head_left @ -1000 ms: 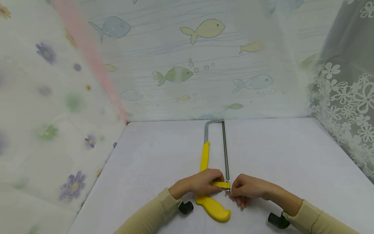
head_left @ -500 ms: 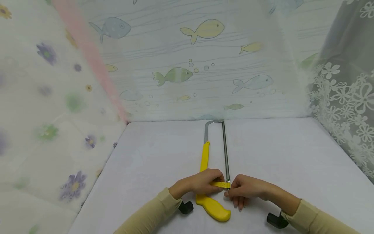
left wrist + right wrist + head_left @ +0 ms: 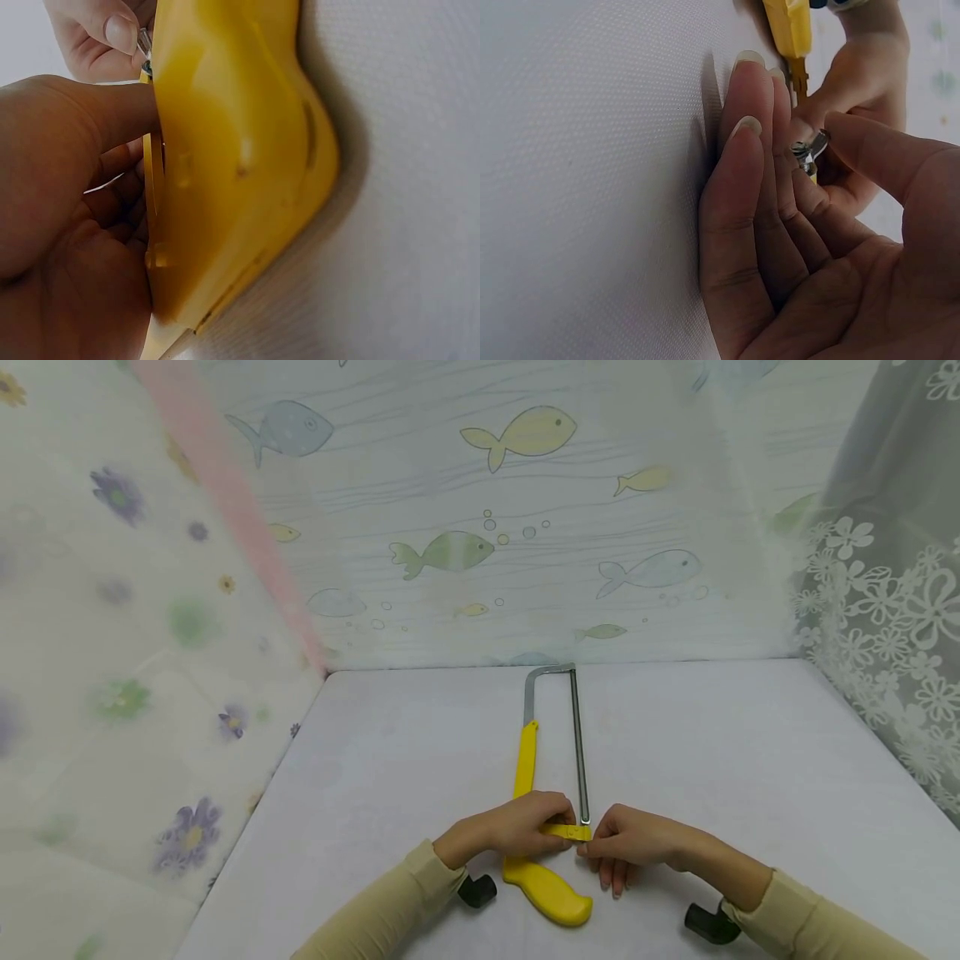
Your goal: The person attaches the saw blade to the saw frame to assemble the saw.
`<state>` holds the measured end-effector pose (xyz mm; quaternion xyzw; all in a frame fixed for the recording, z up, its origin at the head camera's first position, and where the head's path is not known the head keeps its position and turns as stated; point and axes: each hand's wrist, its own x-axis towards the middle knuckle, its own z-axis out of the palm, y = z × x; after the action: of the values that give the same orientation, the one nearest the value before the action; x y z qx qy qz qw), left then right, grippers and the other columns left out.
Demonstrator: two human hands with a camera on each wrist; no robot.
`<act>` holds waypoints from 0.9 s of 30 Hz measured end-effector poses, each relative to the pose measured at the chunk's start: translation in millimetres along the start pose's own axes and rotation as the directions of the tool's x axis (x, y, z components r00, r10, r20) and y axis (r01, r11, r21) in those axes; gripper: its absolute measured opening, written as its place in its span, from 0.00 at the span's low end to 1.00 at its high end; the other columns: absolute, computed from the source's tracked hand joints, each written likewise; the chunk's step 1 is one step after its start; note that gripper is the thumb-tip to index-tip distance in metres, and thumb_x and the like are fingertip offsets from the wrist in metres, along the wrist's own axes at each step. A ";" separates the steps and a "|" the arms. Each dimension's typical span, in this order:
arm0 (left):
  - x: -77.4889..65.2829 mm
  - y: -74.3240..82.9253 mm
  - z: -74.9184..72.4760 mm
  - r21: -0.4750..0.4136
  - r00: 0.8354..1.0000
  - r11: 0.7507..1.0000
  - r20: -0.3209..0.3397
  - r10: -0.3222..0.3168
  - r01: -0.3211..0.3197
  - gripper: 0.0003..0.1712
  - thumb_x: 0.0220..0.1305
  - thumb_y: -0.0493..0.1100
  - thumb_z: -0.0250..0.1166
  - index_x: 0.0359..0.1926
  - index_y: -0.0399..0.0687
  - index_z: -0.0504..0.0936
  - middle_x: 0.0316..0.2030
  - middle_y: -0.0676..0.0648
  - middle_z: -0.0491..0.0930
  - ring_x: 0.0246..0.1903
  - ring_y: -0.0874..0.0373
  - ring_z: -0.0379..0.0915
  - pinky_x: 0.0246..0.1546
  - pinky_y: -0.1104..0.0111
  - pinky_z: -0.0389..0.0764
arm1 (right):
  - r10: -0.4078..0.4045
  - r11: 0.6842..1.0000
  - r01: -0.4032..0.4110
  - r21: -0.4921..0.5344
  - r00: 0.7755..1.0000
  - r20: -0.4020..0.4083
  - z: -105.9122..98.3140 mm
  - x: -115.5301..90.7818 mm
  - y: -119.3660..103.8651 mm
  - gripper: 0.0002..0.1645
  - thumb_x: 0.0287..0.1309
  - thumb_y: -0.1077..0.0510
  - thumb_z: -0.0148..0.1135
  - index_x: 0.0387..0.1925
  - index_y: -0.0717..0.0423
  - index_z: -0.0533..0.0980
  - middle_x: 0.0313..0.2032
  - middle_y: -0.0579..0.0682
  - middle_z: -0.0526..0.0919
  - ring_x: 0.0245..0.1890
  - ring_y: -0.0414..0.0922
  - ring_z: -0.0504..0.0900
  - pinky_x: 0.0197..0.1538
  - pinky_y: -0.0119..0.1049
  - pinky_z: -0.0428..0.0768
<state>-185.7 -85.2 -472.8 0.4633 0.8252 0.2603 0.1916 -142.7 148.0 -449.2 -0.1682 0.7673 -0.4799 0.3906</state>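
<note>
A hacksaw (image 3: 551, 897) with a yellow handle and grey metal frame lies on the white table, its blade side to the right. My left hand (image 3: 517, 823) grips the short yellow arm (image 3: 572, 832) at the near end of the blade (image 3: 579, 752). In the left wrist view, that thumb presses against the yellow body. My right hand (image 3: 637, 837) pinches a small metal wing nut (image 3: 820, 142) at that arm's end between thumb and index finger. The other fingers (image 3: 735, 180) of the right hand lie low along the table. The head view hides the nut behind the fingers.
The white table (image 3: 405, 735) extends around the saw, with a fish-print cloth (image 3: 420, 485) behind it. Floral fabric (image 3: 90, 735) hangs at the left and lace (image 3: 900, 627) at the right. Black wrist camera parts (image 3: 477, 891) sit under the sleeves.
My right thumb and fingers have shifted slightly left over the wing nut, which showed in the earliest head frame. The left hand and hacksaw have stayed in place.
</note>
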 end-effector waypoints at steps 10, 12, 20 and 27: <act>-0.4 1.3 0.1 -0.001 1.000 1.000 -0.002 -0.019 0.019 0.08 0.72 0.42 0.66 0.48 0.48 0.78 0.41 0.57 0.77 0.37 0.69 0.68 0.43 0.80 0.72 | -0.008 1.000 0.008 -0.003 1.000 0.007 -4.2 -3.1 3.6 0.20 0.71 0.52 0.62 0.29 0.64 0.83 0.21 0.52 0.84 0.17 0.40 0.82 0.23 0.28 0.76; -0.2 0.7 0.5 -0.004 1.000 1.000 -0.004 -0.016 0.016 0.08 0.72 0.42 0.66 0.48 0.47 0.78 0.41 0.57 0.77 0.37 0.69 0.68 0.43 0.80 0.72 | -0.011 1.000 0.011 0.003 1.000 0.011 -4.5 -3.5 4.3 0.19 0.71 0.54 0.62 0.29 0.64 0.84 0.21 0.52 0.84 0.17 0.40 0.82 0.22 0.28 0.76; 0.4 0.2 1.7 0.000 1.000 1.000 -0.015 0.015 -0.015 0.06 0.71 0.41 0.66 0.46 0.47 0.78 0.39 0.57 0.76 0.36 0.69 0.67 0.40 0.81 0.71 | -0.028 1.000 0.028 -0.007 1.000 0.004 -4.8 -3.5 5.7 0.18 0.69 0.57 0.63 0.28 0.70 0.80 0.18 0.48 0.77 0.16 0.40 0.78 0.21 0.28 0.74; 0.5 0.1 1.4 -0.003 1.000 1.000 -0.016 0.011 -0.011 0.06 0.71 0.40 0.66 0.46 0.48 0.78 0.38 0.57 0.76 0.36 0.69 0.67 0.40 0.80 0.71 | -0.036 0.999 0.036 -0.002 0.999 0.011 -4.9 -4.1 4.1 0.16 0.68 0.59 0.63 0.28 0.69 0.80 0.18 0.48 0.77 0.16 0.40 0.79 0.22 0.29 0.75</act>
<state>-185.1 -84.3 -473.9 0.4654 0.8237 0.2663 0.1845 -143.3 155.6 -449.8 -0.1853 0.7625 -0.4852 0.3859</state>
